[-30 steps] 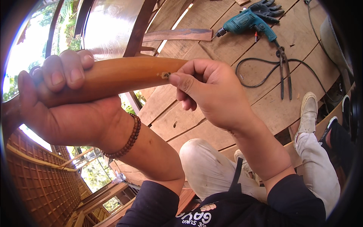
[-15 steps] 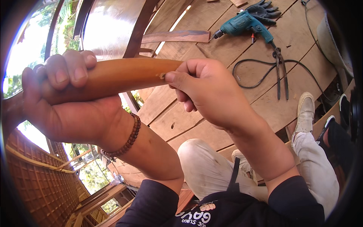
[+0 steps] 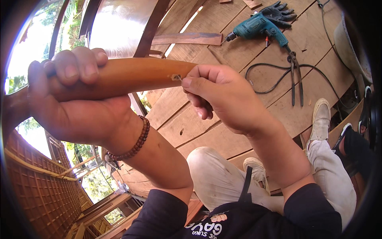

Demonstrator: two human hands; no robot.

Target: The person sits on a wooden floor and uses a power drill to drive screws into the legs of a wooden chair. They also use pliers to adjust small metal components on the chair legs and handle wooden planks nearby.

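A smooth, curved orange-brown wooden piece (image 3: 139, 75) is held up before me, running from the left edge to my right hand. My left hand (image 3: 79, 99) wraps round its thicker part, thumb and fingers closed on the wood. Close to its narrower end is a small rough, pale-and-dark spot (image 3: 175, 77). My right hand (image 3: 227, 95) is at that spot, thumb and forefinger pinched together. Something thin and small seems to be in the pinch; I cannot make out what. The wood's far end is hidden behind the right hand.
On the plank floor (image 3: 191, 131) lie a teal corded drill (image 3: 256, 28), a dark glove (image 3: 278, 15), pincers (image 3: 295, 75) and a long flat wood strip (image 3: 187, 38). A grey basin (image 3: 348, 46) stands at the right. Another person's foot (image 3: 344, 135) shows at far right.
My right hand has drawn slightly away to the right from the wood, baring more of the rough spot. The left hand and the wooden piece have shifted a little to the right.
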